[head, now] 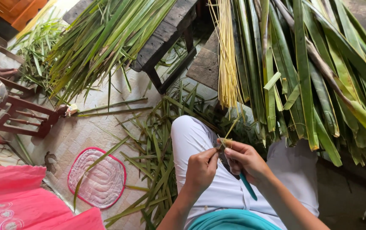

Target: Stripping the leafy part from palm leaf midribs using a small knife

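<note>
Green leaves (319,72): large bundle draped over a dark bench, upper right, hanging toward the person's lap.
Second leaf pile (102,38): on a dark wooden table (170,30), upper left.
Yellow ribs (227,59): pale bundle hanging beside the green leaves.
Pink mat (100,176): on the floor, left of the knee.
Right hand (246,161): closed around a teal-handled tool (248,186), probably a knife; blade hidden.
Left hand (200,169): fingertips pinching a thin leaf strip (230,129) over the lap, just beside the right hand.

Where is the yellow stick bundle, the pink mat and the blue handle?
yellow stick bundle (227,64), head view, middle of the bundle.
pink mat (97,176), head view, its quilted centre.
blue handle (248,186), head view, below the right hand.
</note>
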